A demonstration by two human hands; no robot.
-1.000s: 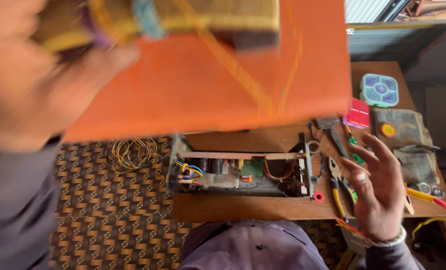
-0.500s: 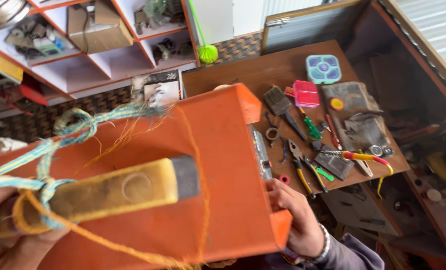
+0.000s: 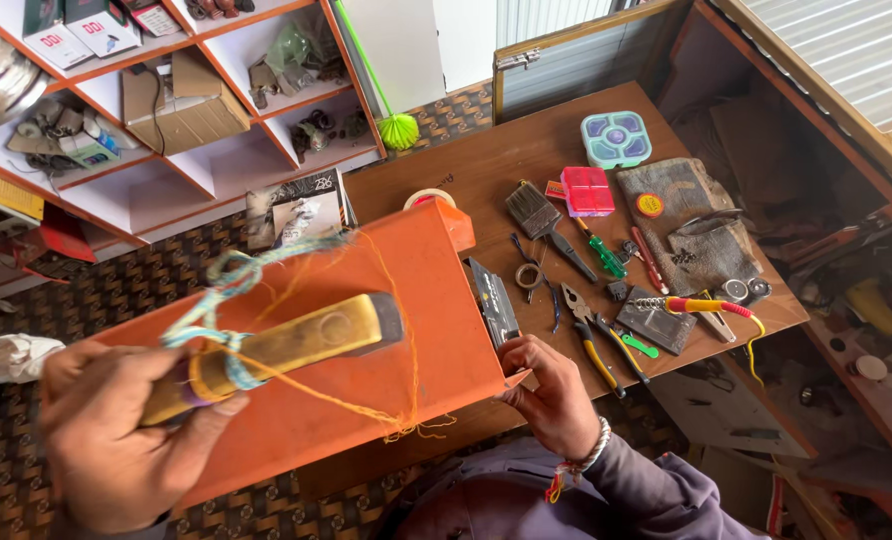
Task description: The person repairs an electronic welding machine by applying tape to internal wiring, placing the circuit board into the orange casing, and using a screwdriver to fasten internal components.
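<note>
My left hand (image 3: 116,450) is closed around the yellowish handle (image 3: 296,340) of an orange metal cover (image 3: 416,320). Blue and orange strings are wound around that handle. The cover is tilted over the near left part of the wooden table (image 3: 486,160). My right hand (image 3: 551,395) grips the cover's lower right corner. A dark edge of a device (image 3: 493,300) shows just right of the cover; the remainder of it is hidden underneath.
Loose tools lie right of the cover: a paint brush (image 3: 541,215), pliers (image 3: 586,335), a green screwdriver (image 3: 603,255), a pink box (image 3: 587,190), a teal case (image 3: 616,138) and a grey cloth (image 3: 691,235). Cluttered shelves (image 3: 166,110) stand at upper left.
The cover has come down from in front of the camera and turned. My right hand has gone from open beside the tools to gripping the cover's corner.
</note>
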